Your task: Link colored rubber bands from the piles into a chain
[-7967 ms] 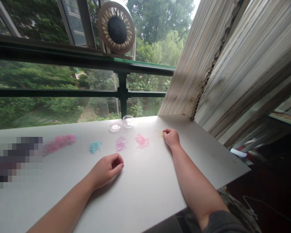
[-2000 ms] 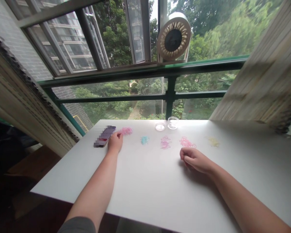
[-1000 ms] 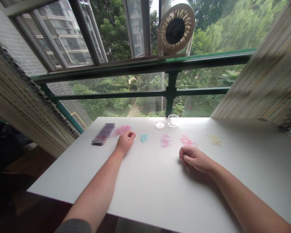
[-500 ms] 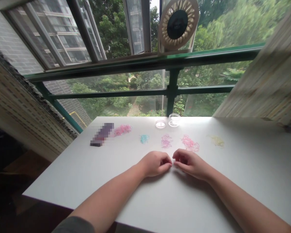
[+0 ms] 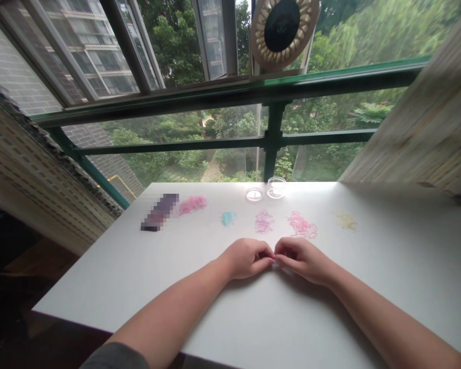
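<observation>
My left hand (image 5: 249, 258) and my right hand (image 5: 297, 259) meet at the fingertips, low over the white table (image 5: 223, 312). Both are pinched closed; whatever lies between the fingertips is too small to make out. Just beyond them, small loose strands lie in separate piles: blue (image 5: 228, 219), purple-pink (image 5: 264, 222), red-pink (image 5: 302, 225) and pale yellow (image 5: 346, 221). Another pink pile (image 5: 193, 204) is farther left. Behind the piles stand a clear round container (image 5: 276, 188) and a low clear round piece (image 5: 254, 195).
A blurred-out dark purple object (image 5: 160, 212) lies at the table's left. Past the far edge are a green railing (image 5: 176, 148) and a window with a round fan (image 5: 282, 28). Curtains (image 5: 415, 113) hang on both sides.
My fingertips have come together; a small gap showed between the two hands before. The view has shifted slightly.
</observation>
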{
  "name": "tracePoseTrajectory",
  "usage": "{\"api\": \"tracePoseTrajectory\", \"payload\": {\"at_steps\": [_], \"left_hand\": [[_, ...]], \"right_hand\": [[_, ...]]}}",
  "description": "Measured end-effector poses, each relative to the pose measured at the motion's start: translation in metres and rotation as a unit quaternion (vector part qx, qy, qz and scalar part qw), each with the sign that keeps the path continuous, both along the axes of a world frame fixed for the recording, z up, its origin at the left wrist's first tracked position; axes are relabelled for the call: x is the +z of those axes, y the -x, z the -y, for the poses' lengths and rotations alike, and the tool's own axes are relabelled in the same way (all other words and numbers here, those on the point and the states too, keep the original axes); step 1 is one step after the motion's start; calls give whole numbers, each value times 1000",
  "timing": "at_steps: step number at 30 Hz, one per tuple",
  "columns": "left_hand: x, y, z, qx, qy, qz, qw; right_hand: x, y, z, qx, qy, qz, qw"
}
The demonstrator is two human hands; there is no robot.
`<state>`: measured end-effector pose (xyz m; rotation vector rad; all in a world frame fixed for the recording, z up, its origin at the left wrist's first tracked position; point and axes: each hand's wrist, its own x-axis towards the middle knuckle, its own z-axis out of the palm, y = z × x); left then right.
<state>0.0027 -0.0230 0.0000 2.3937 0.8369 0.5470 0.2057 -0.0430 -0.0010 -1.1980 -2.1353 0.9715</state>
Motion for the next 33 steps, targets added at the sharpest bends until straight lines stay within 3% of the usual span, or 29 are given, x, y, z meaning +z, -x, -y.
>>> {"api": "tracePoseTrajectory", "payload": {"at_steps": [18, 33], "left_hand": [[2, -2, 2, -6, -11, -5, 1000], [2, -1, -2, 21, 43, 37, 998]], "right_hand": [[1, -1, 0, 2, 9, 12, 1000], [5, 1, 0, -10, -14, 37, 999]]}}
